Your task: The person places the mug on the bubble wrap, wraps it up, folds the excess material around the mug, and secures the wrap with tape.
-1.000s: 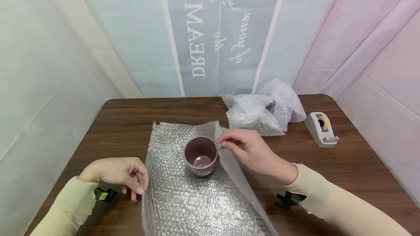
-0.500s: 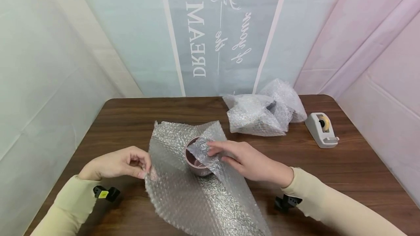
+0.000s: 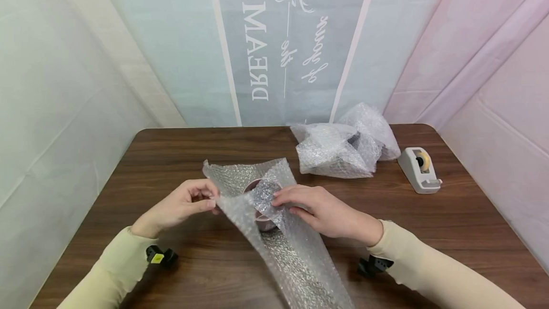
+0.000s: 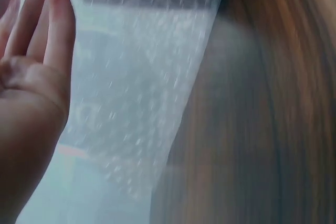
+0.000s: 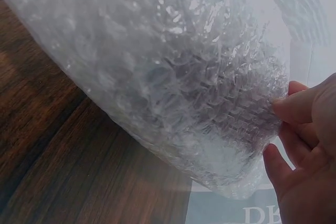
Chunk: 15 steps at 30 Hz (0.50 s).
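Observation:
A mauve cup (image 3: 265, 223) stands on a sheet of bubble wrap (image 3: 296, 271); folded wrap hides most of its mouth. My left hand (image 3: 186, 204) pinches the sheet's left edge between thumb and fingers, raised beside the cup. With extended fingers, my right hand (image 3: 310, 206) presses the right-hand flap down over the cup, thumb apart from the index finger. In the right wrist view, the cup's dark shape shows faintly through the wrap (image 5: 157, 77) near the fingertips. The left wrist view has the lifted sheet (image 4: 136, 93) hanging beside my palm, its pinching fingertips out of frame.
Bubble-wrapped bundles (image 3: 339, 151) lie at the table's back right. To their right stands a white tape dispenser (image 3: 420, 170) with a yellowish roll. The brown wooden table (image 3: 180, 156) backs onto a printed curtain (image 3: 283, 51), with pale fabric on both sides.
My left hand lifted the sheet's left edge and carried it right toward the cup. My right hand folded the right-hand flap over the cup's mouth, then stayed nearly still.

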Motion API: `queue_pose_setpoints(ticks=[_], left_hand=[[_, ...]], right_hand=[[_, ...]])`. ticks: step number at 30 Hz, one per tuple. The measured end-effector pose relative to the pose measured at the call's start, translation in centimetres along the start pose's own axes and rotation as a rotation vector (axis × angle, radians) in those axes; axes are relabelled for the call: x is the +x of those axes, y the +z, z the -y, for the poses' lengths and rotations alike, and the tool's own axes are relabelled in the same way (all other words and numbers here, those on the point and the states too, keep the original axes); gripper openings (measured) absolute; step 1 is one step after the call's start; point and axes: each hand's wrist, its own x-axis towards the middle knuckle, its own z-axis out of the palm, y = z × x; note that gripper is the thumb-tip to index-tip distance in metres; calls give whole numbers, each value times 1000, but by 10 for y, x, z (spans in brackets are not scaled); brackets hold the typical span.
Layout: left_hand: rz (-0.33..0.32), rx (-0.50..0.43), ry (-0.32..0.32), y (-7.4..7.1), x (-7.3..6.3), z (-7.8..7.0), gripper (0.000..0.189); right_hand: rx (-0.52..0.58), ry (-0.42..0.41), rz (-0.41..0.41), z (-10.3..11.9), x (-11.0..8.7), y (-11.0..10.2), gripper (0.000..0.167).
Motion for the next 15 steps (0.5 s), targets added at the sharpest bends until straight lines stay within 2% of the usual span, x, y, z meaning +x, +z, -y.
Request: queue_pose_setpoints(ticks=[4, 8, 11, 13, 15], left_hand=[[-22, -89, 15, 10, 6, 2, 23], [-3, -130, 2, 14, 7, 0, 37], [33, -129, -9, 14, 7, -5, 51], [72, -135, -3, 13, 6, -8, 57], [106, -141, -9, 12, 4, -11, 61]], right_hand=[[19, 60, 7, 1, 0, 0, 42], [43, 103, -1, 1, -2, -1, 69], [12, 61, -3, 1, -4, -3, 89], [-15, 8, 6, 2, -5, -3, 86], [-48, -32, 24, 3, -4, -4, 77]])
